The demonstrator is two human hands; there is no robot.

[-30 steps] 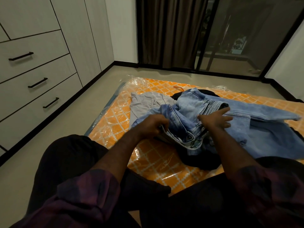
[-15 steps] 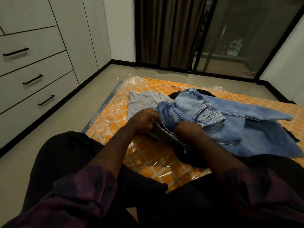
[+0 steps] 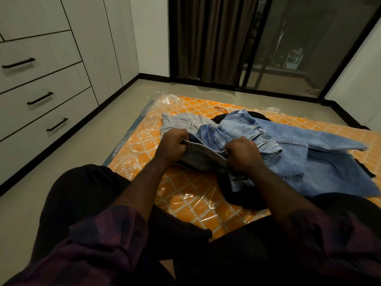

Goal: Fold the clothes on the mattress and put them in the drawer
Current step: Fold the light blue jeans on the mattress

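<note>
Now our left hand [image 3: 174,145] and right hand [image 3: 241,154] both grip the jeans waistband [image 3: 204,154], which runs left-near to right between them.

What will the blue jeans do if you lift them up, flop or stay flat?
Probably flop: the jeans already lie bunched and creased over the other clothes. The waistband gripped by the left hand and right hand looks thick, so they are likely heavy for cloth. The legs would probably dangle and drag across the plastic-wrapped mattress.
</note>
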